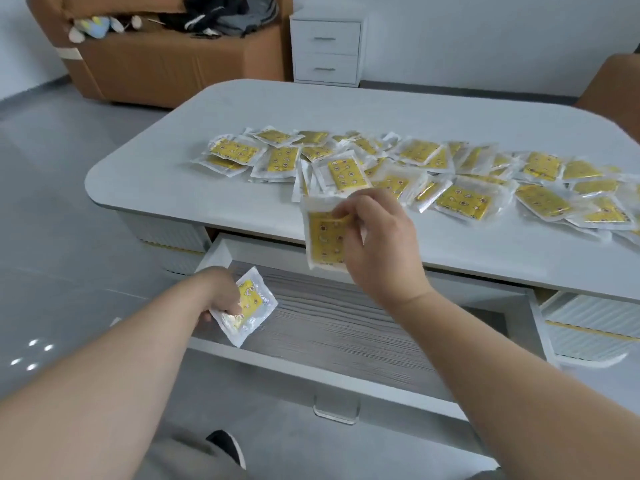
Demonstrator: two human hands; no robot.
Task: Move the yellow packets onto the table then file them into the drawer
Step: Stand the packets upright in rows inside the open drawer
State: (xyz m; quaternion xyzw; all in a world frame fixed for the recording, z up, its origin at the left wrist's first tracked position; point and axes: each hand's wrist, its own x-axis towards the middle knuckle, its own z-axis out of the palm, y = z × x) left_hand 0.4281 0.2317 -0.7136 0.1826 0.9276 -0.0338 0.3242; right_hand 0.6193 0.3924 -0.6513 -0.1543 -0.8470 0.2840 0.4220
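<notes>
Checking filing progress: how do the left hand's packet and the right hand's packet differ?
The left hand's packet sits low at the left end of the open drawer; the right hand's packet hangs higher, in front of the table. The left hand's packet lies tilted diagonally; the right hand's packet hangs nearly upright. The left hand grips its packet's side; the right hand pinches its packet's top. Both are yellow, patterned, with clear sealed borders.

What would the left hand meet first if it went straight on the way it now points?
Probably the grey wood-grain floor of the open white drawer. The left hand, gripping a yellow packet in clear wrapping, points down into it, and nothing else shows in between; depth is hard to judge.
</notes>
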